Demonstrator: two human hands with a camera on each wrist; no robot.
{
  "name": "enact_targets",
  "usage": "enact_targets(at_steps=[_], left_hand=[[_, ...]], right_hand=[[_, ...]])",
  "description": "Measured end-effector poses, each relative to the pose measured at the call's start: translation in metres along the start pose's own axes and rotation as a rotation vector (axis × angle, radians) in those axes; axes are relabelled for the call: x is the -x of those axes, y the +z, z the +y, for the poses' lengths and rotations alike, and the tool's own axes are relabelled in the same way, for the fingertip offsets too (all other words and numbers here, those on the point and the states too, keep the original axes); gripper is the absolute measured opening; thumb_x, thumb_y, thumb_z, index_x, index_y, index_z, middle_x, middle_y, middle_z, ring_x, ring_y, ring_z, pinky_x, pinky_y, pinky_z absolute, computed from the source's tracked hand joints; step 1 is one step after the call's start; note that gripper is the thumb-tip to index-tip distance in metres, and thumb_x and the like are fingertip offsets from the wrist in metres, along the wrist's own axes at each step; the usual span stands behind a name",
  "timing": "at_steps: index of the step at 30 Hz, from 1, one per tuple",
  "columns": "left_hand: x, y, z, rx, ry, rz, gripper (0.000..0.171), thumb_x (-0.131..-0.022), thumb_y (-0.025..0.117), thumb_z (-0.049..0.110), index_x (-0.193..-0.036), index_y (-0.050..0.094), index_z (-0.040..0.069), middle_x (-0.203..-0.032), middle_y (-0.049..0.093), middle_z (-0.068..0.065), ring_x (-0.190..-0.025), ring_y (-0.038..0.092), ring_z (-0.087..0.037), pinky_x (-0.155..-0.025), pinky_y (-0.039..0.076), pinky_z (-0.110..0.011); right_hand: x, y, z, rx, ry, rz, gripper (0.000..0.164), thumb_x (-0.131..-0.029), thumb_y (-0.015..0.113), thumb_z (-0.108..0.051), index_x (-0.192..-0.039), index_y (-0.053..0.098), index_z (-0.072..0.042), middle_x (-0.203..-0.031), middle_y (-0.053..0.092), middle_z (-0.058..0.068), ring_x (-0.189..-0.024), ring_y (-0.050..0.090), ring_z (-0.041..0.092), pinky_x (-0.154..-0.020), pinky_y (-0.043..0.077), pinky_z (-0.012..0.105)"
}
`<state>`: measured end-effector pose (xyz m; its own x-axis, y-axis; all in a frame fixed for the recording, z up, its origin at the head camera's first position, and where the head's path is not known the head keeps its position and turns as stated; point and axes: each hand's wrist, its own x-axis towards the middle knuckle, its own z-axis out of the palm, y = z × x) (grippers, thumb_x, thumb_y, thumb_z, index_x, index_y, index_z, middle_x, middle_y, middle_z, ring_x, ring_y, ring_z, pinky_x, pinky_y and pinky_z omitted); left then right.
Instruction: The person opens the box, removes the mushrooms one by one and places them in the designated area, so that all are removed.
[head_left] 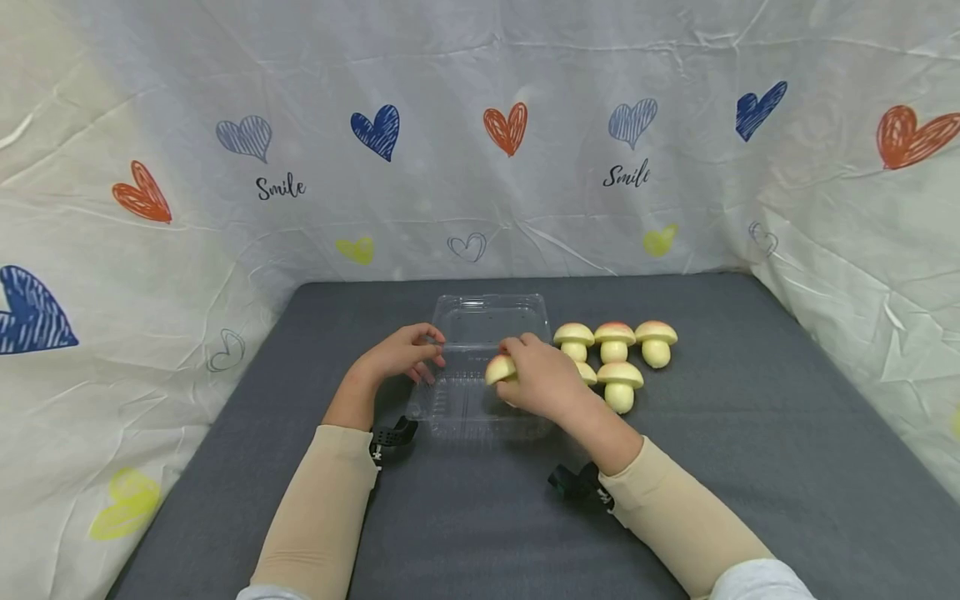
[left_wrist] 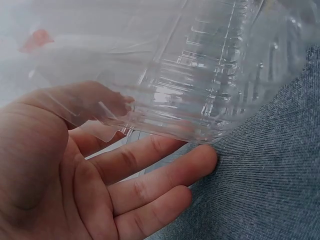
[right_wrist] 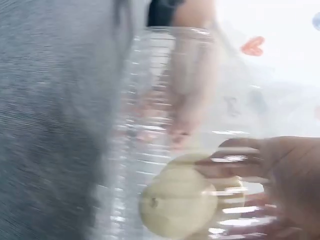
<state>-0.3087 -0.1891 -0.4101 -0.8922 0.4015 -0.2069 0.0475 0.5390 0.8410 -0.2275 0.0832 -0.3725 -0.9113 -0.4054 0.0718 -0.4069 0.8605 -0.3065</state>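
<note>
A clear plastic clamshell box (head_left: 465,408) lies with its lid (head_left: 491,321) folded back. My left hand (head_left: 408,354) rests at the box's left edge. In the left wrist view its fingers (left_wrist: 165,180) extend fairly straight beside and under the clear rim, and the thumb shows through plastic. Over the right part of the box, my right hand (head_left: 543,379) holds a toy mushroom (head_left: 499,369) with a pale, reddish-tinged cap. The right wrist view is blurred; that mushroom (right_wrist: 175,205) appears through the clear wall, the right fingers behind it.
Right of the box, several similar mushrooms (head_left: 620,386) stand in two rows on a dark grey cloth-covered table (head_left: 465,525); the right hand partly covers one. A white curtain printed with hearts (head_left: 506,129) encloses the back and sides.
</note>
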Motion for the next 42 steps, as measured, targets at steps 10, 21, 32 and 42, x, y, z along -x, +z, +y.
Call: enact_targets(at_steps=[10, 21, 32, 42], left_hand=[[-0.001, 0.000, -0.001, -0.002, 0.016, 0.003, 0.029, -0.108, 0.052, 0.018, -0.133, 0.053, 0.003, -0.109, 0.071, -0.014, -0.078, 0.073, -0.029, -0.065, 0.054, -0.037], [0.003, -0.002, 0.002, -0.014, 0.011, 0.029, 0.030, -0.108, 0.052, 0.016, -0.134, 0.052, 0.002, -0.109, 0.071, -0.014, -0.078, 0.072, -0.028, -0.066, 0.054, -0.037], [0.003, -0.001, 0.002, -0.008, 0.011, 0.029, 0.025, -0.107, 0.053, 0.017, -0.130, 0.053, 0.006, -0.108, 0.071, -0.014, -0.079, 0.073, -0.028, -0.066, 0.054, -0.037], [0.003, -0.004, 0.000, -0.005, 0.013, 0.030, 0.026, -0.107, 0.053, 0.018, -0.130, 0.053, 0.006, -0.109, 0.071, -0.014, -0.079, 0.073, -0.028, -0.067, 0.055, -0.037]], right_hand=[[0.016, -0.042, 0.019, -0.161, -0.046, 0.009, 0.047, -0.090, 0.075, -0.025, -0.132, 0.063, -0.007, -0.117, 0.060, 0.010, -0.094, 0.058, 0.024, -0.080, 0.048, 0.043], [0.031, -0.080, 0.056, -0.232, -0.001, -0.086, 0.041, -0.086, 0.074, -0.025, -0.124, 0.066, -0.010, -0.113, 0.066, 0.005, -0.095, 0.060, 0.023, -0.083, 0.047, 0.043], [0.049, -0.107, 0.103, -0.268, 0.141, -0.212, 0.053, -0.090, 0.078, -0.037, -0.127, 0.061, -0.004, -0.119, 0.061, 0.016, -0.098, 0.059, 0.027, -0.079, 0.049, 0.044], [0.054, -0.116, 0.137, -0.254, 0.253, -0.302, 0.065, -0.090, 0.077, -0.030, -0.136, 0.053, 0.009, -0.121, 0.060, 0.024, -0.099, 0.063, 0.033, -0.083, 0.050, 0.049]])
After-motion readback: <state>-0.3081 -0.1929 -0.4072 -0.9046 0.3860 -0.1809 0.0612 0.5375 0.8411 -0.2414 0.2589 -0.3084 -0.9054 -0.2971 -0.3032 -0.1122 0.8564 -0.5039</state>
